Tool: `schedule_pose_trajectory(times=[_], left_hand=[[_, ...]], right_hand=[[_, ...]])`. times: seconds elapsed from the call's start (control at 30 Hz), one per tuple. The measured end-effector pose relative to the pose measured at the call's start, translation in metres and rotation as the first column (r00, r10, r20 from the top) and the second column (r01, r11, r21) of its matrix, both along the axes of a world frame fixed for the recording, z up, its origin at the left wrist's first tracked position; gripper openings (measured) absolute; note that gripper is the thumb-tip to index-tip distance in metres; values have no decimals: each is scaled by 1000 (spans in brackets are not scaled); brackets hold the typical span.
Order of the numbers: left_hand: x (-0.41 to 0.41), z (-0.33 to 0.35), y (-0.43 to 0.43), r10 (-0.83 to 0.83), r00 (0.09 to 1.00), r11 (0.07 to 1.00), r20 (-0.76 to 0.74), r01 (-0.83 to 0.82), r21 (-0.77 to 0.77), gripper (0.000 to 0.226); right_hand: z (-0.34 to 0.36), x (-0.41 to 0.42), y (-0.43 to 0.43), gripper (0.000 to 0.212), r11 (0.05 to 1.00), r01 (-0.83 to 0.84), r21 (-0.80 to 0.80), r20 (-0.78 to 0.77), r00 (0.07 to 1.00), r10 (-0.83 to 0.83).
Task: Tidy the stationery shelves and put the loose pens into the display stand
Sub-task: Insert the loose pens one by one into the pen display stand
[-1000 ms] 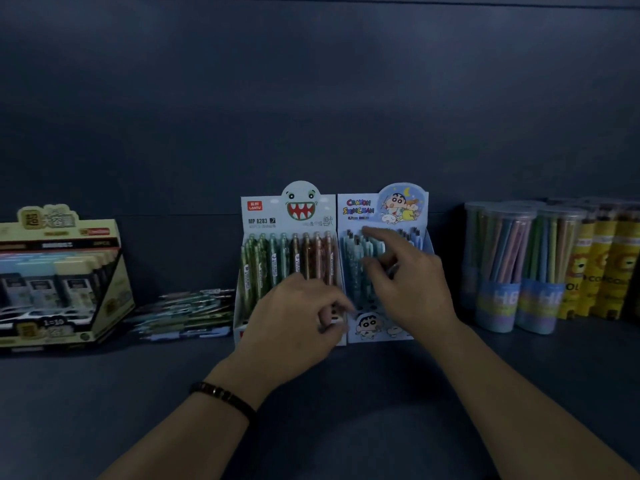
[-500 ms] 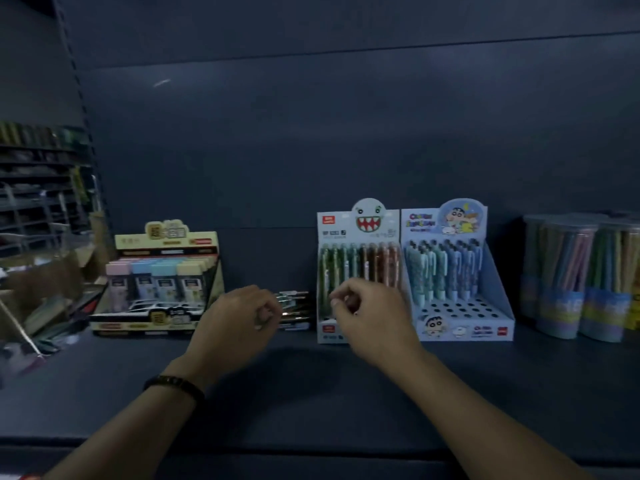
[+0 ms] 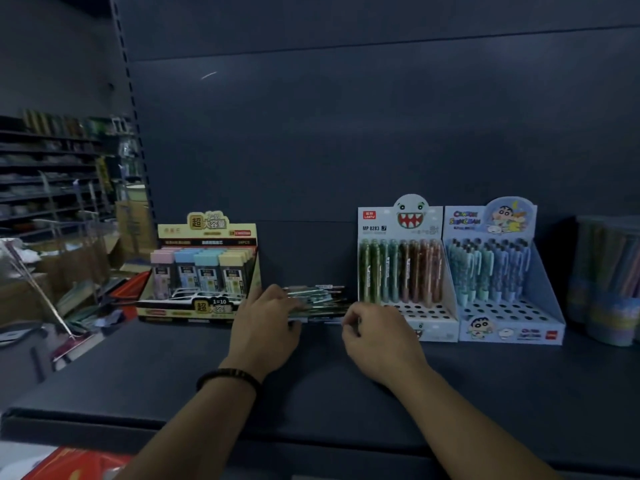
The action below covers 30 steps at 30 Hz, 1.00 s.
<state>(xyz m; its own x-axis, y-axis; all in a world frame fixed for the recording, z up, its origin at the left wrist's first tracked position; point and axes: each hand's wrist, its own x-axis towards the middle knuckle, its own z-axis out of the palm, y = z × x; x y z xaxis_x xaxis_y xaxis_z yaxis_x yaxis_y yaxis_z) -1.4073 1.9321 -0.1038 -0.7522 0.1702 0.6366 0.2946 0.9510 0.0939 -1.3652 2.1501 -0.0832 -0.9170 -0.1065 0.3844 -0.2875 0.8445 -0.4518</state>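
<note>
Dozens of loose pens lie in a flat heap on the dark shelf, in the gap between a yellow box of pastel-capped cases on the left and the white display stand with the toothy monster face on the right. Their long axes run left to right, roughly parallel to the shelf's front edge. The heap is blurred in my feed, so I cannot say which end of any pen is the tip.

From my remote seat, the left hand sits at the left end of the heap, back upward, with its fingers reaching forward across the barrels and touching them. I cannot tell whether they close round any pen. A dark beaded bracelet circles that wrist.

The right hand is at the heap's right end, just in front of the white stand's lower left corner. Its fingers are curled in toward the thumb, close to the pen ends. Whether it pinches a pen I cannot make out.

In the white stand, the back rows hold upright pens in green, teal and brown, while the front holes show open. A blue display stand with a cartoon boy touches its right side, also filled at the back. Clear tubs of pencils stand further right, apart from it.
</note>
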Motion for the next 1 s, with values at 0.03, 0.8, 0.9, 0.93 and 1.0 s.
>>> schedule_pose_trajectory(times=[0.03, 0.8, 0.9, 0.93, 1.0], left_hand=[[1, 1, 2, 15, 1000, 1000, -2, -15, -3, 31], [8, 0, 8, 120, 988, 993, 95, -119, -16, 21], [8, 0, 8, 90, 993, 996, 81, -90, -11, 10], [8, 1, 9, 78, 994, 997, 74, -78, -4, 10], [8, 1, 9, 48, 997, 999, 60, -48, 4, 24]], right_hand=[[0, 1, 0, 9, 1000, -1, 0, -1, 1000, 1], [2, 4, 0, 9, 998, -50, -25, 43, 998, 51], [2, 4, 1, 9, 998, -45, -34, 38, 998, 47], [2, 4, 1, 9, 998, -44, -40, 38, 998, 46], [2, 4, 1, 9, 997, -42, -58, 40, 998, 44]])
